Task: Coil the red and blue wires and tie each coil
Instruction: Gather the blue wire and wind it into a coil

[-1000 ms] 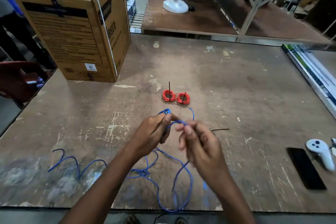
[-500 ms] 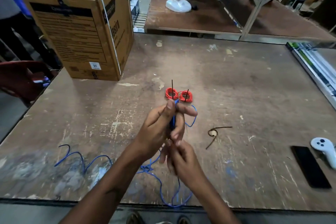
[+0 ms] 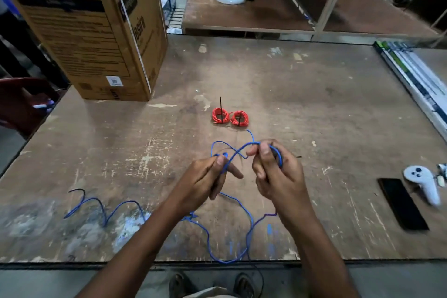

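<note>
Two small red wire coils, each with a black tie through it, lie side by side at the table's middle. A long blue wire snakes loose over the near left of the table and loops past the front edge. My left hand pinches a small blue loop between thumb and fingers. My right hand grips the same blue wire, which arcs between the two hands just in front of the red coils.
A big cardboard box stands at the back left. A black phone and a white controller lie at the right. Long packaged strips run along the right edge. A red chair sits off the left side.
My hands have moved apart sideways from their stacked pose; the right hand rose to the right, drawing a span of blue wire between them. The black tie on the table is now mostly hidden behind it.
</note>
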